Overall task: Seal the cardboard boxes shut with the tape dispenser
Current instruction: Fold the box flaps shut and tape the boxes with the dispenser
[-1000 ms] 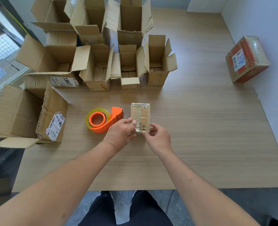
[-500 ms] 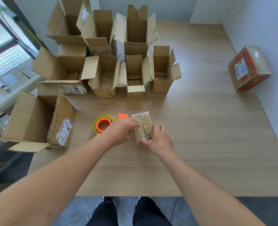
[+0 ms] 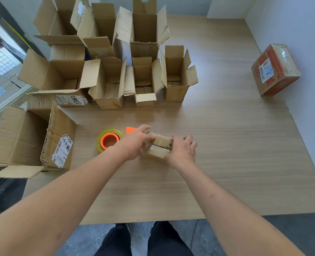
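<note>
A small taped cardboard box (image 3: pixel 159 145) sits on the wooden table (image 3: pixel 226 145) in front of me, turned so its long side runs left to right. My left hand (image 3: pixel 134 143) grips its left end and my right hand (image 3: pixel 182 150) grips its right end. Just to the left lies the orange tape dispenser (image 3: pixel 109 140) with its roll of clear tape; my left hand hides its handle end.
Several open cardboard boxes (image 3: pixel 143 80) stand in rows at the back left. A larger open box (image 3: pixel 24 139) lies on its side at the left edge. A sealed red-printed box (image 3: pixel 274 69) leans by the right wall.
Both hands have turned the small box from lengthwise to crosswise on the table. The camera has tilted, so the scene sits lower in view.
</note>
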Demonstrator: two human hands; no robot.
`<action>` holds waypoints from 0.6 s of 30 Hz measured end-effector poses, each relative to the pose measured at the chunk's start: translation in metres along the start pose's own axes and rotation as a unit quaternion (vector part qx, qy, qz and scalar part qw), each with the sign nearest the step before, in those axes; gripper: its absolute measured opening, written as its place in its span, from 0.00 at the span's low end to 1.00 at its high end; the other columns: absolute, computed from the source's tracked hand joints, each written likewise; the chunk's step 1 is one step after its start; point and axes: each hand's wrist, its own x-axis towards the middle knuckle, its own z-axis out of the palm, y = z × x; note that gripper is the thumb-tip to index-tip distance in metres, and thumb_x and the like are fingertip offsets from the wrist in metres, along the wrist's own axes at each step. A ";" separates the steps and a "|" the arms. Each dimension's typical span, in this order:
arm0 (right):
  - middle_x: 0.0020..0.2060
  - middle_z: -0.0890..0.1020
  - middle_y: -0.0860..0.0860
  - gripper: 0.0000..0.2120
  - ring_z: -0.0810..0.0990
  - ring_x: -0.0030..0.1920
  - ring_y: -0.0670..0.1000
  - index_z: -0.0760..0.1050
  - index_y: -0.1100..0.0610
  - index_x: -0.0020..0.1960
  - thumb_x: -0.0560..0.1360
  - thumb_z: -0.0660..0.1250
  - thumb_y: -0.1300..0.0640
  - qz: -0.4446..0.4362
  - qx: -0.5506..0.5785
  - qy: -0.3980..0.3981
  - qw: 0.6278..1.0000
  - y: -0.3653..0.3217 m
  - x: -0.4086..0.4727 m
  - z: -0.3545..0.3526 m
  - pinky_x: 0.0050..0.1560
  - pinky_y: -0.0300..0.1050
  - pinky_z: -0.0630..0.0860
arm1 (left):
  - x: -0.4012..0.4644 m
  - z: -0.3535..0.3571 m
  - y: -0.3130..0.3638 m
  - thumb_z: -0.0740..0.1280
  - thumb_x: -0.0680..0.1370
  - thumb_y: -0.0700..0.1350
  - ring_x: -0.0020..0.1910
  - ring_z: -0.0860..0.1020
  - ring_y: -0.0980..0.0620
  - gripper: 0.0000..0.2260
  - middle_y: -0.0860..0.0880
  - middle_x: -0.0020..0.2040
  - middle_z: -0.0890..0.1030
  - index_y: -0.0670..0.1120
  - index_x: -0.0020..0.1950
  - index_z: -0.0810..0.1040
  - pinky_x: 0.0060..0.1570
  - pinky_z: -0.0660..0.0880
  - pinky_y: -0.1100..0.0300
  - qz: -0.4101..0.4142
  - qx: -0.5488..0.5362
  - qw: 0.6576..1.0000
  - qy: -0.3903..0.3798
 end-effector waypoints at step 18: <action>0.83 0.52 0.46 0.26 0.50 0.82 0.56 0.62 0.47 0.80 0.83 0.62 0.49 -0.197 0.068 -0.004 0.978 0.020 0.008 0.018 0.77 0.57 0.58 | -0.037 0.037 -0.011 0.82 0.67 0.47 0.41 0.75 0.46 0.25 0.49 0.43 0.75 0.51 0.63 0.83 0.38 0.77 0.50 0.009 -0.001 0.994 0.112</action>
